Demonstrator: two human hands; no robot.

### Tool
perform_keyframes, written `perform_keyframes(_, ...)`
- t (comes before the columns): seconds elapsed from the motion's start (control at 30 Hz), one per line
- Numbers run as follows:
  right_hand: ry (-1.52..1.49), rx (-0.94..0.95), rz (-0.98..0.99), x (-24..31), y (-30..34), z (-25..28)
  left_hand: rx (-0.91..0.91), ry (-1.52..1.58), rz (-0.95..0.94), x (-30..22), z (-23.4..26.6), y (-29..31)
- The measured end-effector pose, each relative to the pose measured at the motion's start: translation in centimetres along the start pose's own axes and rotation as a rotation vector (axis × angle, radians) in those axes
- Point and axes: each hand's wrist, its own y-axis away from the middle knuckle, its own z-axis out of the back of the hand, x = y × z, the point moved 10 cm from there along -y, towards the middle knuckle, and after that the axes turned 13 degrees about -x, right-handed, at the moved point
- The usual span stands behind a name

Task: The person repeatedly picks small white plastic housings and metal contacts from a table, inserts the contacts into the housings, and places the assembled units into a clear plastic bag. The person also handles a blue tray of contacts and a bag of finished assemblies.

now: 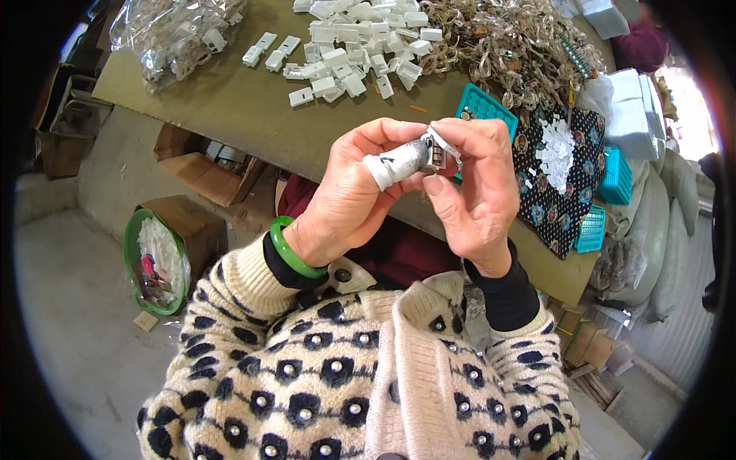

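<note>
At the far left of the frame a green bowl (156, 263) of odds and ends sits on a cardboard box (201, 224) on the grey concrete floor (69, 307), and a clear bag of parts (172, 31) lies at the upper left on the olive table (230, 100). Moving toward the centre, the left hand (345, 195), a green bangle (291, 253) on its wrist and a white wrap on one finger, has its fingers closed around a small white-and-metal part (429, 152), held up above the table edge. The right hand (475, 192) pinches the same part from the other side, thumb and forefinger clamped on its tip. With so little of it gripped, a slip of either thumb could probably send it down into the lap or onto the floor. Behind, upper centre, lies a heap of white plastic clips (353, 46), then a tangle of metal rings (506, 38), a teal tray (483, 107), and a patterned cloth (556, 176) at right.
</note>
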Motion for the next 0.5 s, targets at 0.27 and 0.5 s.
perform_keyframes(0.27,0.125,-0.049,0.290,0.5,1.1,-0.7,0.029,0.146,0.161,2.8,0.3,0.1)
perform_keyframes(0.5,0.301,-0.094,0.272,0.9,1.8,-0.8,-0.106,0.106,0.200,3.7,1.3,0.5)
